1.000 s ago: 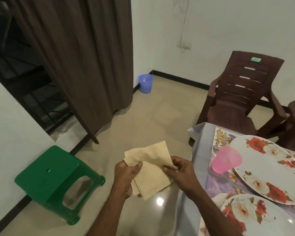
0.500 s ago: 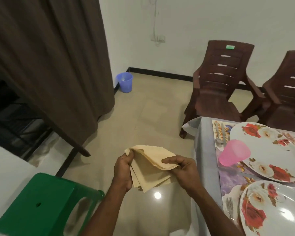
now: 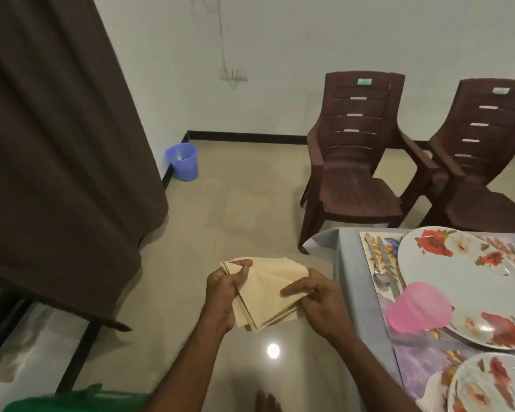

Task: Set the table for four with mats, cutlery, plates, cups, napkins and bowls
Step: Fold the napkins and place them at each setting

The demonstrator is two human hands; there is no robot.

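Napkins (image 3: 266, 295): a tan stack held up over the floor, at 9 o'clock from the tabletop (image 3: 348, 281).
Left hand (image 3: 223, 295): grip pinches the stack's top corner, thumb on top.
Right hand (image 3: 315, 301): grip pinches the top napkin's right edge.
Plates: one (image 3: 458, 278) on a mat (image 3: 372, 251), one (image 3: 494, 385) at 6 o'clock from it.
Cup (image 3: 419, 307): pink, at the first plate's 7 o'clock edge.
Cutlery (image 3: 382, 269): on the mat, at 9 o'clock from that plate.
Chairs: two, one (image 3: 357, 162) and another (image 3: 482, 162), at 12 o'clock.
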